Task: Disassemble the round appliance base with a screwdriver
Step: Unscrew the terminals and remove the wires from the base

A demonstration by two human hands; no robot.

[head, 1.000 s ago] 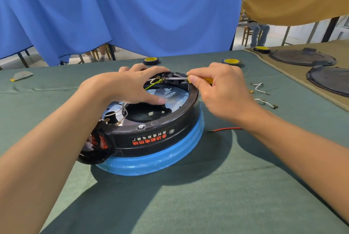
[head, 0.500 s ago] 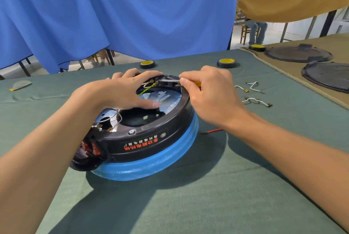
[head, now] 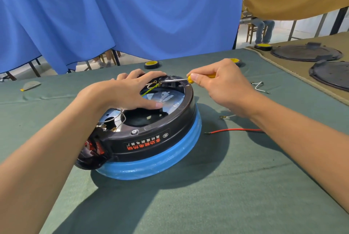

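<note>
**Q:** Grip status?

**A:** The right hand (head: 224, 90) pinches the yellow handle of the screwdriver (head: 190, 79). The shaft is nearly level, with its tip at the green-yellow wire (head: 149, 91) by the far inner rim of the round appliance base (head: 151, 139). The left hand (head: 132, 92) lies open across the base's top, thumb on the metal plate (head: 170, 99).

**Q:** Location and surroundings?

**A:** The base sits mid-tabletop on green cloth (head: 226, 186). A red wire (head: 234, 130) lies to its right, a tape roll (head: 151, 64) is near the far edge, and a blue curtain (head: 120, 10) hangs behind.

Blue curtain (head: 120, 12) behind green-clothed table (head: 217, 201)
</note>
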